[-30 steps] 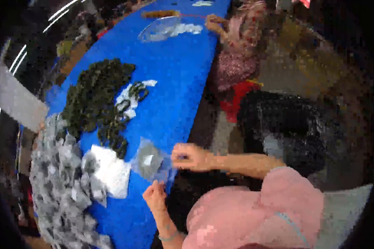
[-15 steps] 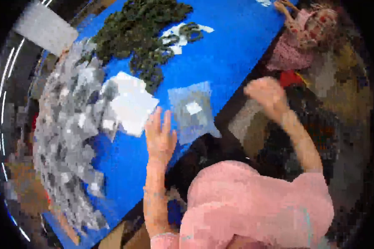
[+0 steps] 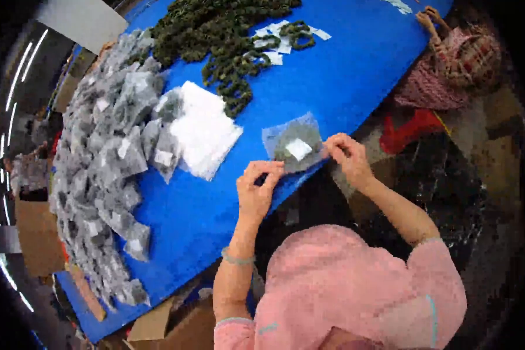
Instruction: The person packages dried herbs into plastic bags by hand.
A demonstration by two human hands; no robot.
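Observation:
A clear plastic bag (image 3: 272,140) lies at the near edge of the blue table, with a round dark green item (image 3: 314,135) inside and a white label (image 3: 299,149) showing on it. My left hand (image 3: 258,184) pinches the bag's near left corner between thumb and fingertips. On the other side, my right hand (image 3: 350,157) grips the right edge of the same bag, fingers closed together. Left of the bag lies a stack of white plastic bags or sheets (image 3: 204,131), apart from both hands.
A big heap of filled, labelled bags (image 3: 105,151) covers the table's left side. Dark green rings (image 3: 216,29) are piled at the far end, beside scattered white labels (image 3: 283,44). Another person (image 3: 449,64) works at the far right edge. Below stands a cardboard box (image 3: 151,321).
Both hands have come to the filled bag: the left moved right from beside the white stack, the right came down to the bag's right edge. Both fingers closed on it.

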